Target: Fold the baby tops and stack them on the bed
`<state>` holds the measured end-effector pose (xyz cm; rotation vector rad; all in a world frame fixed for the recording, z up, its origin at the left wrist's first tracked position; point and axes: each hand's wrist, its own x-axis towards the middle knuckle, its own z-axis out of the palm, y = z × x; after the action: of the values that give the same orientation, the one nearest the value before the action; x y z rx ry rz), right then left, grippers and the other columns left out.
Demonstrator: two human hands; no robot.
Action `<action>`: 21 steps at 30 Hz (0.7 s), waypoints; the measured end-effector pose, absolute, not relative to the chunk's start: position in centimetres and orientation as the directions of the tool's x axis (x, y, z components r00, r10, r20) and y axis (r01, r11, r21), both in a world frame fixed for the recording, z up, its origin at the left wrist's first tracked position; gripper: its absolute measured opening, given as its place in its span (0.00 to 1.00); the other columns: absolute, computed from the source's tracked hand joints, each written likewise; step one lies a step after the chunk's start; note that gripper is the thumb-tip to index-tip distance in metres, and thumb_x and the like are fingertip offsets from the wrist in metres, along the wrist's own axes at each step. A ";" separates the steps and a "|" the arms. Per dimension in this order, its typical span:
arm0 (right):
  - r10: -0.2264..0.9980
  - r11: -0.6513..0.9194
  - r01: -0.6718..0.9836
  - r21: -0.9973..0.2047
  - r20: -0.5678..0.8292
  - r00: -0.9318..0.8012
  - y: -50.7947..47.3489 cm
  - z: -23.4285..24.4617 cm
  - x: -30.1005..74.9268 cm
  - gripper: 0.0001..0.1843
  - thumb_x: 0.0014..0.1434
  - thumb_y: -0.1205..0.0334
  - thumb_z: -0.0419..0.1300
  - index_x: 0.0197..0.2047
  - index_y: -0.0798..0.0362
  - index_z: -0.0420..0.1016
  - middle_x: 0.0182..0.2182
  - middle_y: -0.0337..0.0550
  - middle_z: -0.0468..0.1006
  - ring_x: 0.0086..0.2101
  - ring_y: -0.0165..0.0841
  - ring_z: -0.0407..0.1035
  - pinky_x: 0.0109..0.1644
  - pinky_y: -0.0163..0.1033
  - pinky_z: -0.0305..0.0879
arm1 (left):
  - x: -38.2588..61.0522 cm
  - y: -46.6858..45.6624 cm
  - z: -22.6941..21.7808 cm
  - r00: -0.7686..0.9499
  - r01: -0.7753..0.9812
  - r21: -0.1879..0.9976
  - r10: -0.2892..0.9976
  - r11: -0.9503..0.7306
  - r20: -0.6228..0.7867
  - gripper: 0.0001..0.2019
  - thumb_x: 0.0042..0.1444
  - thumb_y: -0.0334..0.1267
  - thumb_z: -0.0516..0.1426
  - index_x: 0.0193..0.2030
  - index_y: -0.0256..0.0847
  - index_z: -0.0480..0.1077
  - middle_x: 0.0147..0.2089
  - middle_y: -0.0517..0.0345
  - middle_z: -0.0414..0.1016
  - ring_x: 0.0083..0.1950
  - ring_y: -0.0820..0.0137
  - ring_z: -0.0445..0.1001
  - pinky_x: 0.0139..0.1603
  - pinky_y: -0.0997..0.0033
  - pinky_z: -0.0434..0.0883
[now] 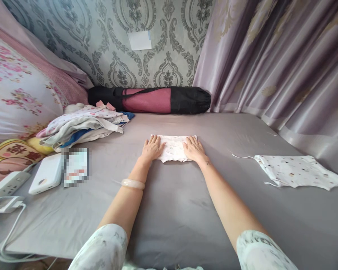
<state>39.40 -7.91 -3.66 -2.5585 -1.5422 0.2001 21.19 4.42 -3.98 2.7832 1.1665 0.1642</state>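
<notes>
A small folded white cloth with a faint print [173,148] lies flat on the grey bed sheet [174,202]. My left hand [152,148] rests palm down on its left end, fingers stretched out. My right hand [194,149] lies flat on its right end, fingers also spread. A pale bangle [133,183] sits on my left wrist. Neither hand grips anything.
A spotted white garment with strings [297,171] lies at the right. A pile of clothes [84,125] sits at the left, with a white power bank [46,173], a power strip [5,184] and cables. A rolled mat bag [150,99] lies along the wall. Curtains [284,67] hang at the right.
</notes>
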 end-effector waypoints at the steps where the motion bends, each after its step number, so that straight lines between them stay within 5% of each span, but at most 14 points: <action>1: 0.885 -0.462 0.866 -0.192 -0.035 0.464 -7.9 -3.6 39.4 0.32 0.71 0.54 0.35 0.71 0.61 0.52 0.71 0.52 0.50 0.70 0.41 0.41 0.71 0.49 0.40 | 21.2 4.4 -3.9 0.696 0.703 0.151 0.716 -0.695 0.058 0.28 0.69 0.50 0.38 0.69 0.38 0.55 0.73 0.42 0.53 0.75 0.55 0.47 0.71 0.45 0.50; 9: 0.893 -0.397 0.902 -0.171 0.154 0.422 -7.9 -2.3 38.2 0.31 0.71 0.57 0.35 0.70 0.62 0.54 0.71 0.54 0.51 0.70 0.41 0.42 0.71 0.52 0.34 | 22.6 2.8 -2.8 0.696 0.685 0.147 0.701 -0.714 0.156 0.27 0.69 0.48 0.39 0.70 0.37 0.55 0.73 0.42 0.53 0.75 0.57 0.47 0.73 0.47 0.45; 21: 0.907 -0.410 0.892 -0.188 0.022 0.421 -7.6 -3.9 37.8 0.30 0.71 0.55 0.37 0.70 0.61 0.55 0.71 0.53 0.52 0.69 0.43 0.42 0.71 0.54 0.37 | 23.1 2.4 -4.3 0.751 0.641 0.167 0.657 -0.749 0.062 0.28 0.69 0.49 0.39 0.70 0.36 0.54 0.74 0.41 0.52 0.75 0.55 0.46 0.72 0.45 0.46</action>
<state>37.78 -7.57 -3.90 -2.5002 -1.5991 0.1245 23.13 2.36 -4.35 2.8124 1.0475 0.1760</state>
